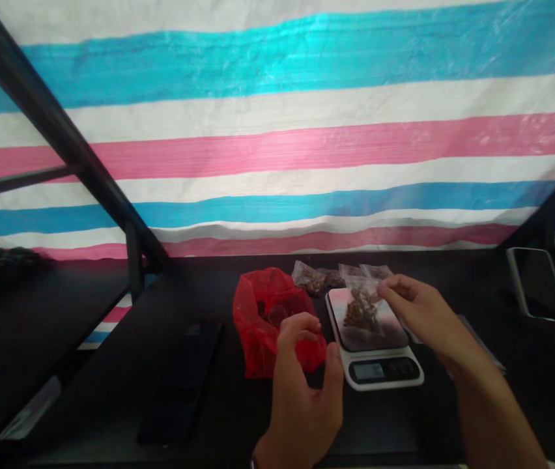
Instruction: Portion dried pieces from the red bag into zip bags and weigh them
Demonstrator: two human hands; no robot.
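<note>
A small clear zip bag (361,311) with brownish bits in it is on the dark plate of a white digital scale (385,370). My right hand (417,311) pinches the bag's top corner between thumb and fingers. In front of a red plastic bag (255,326) is my left hand (304,391), fingers curved and thumb apart, with nothing in it. The red bag stands with its mouth open, and round dark shapes show inside. Behind the scale lie more filled zip bags (314,279). The figures on the scale's display are too small to read.
A phone (537,284) leans at the right of the black table (238,430). Flat clear plastic lies under my right forearm. Left of the red bag is a dark flat object (182,384). Black frame bars (62,140) stand before a striped sheet (307,153).
</note>
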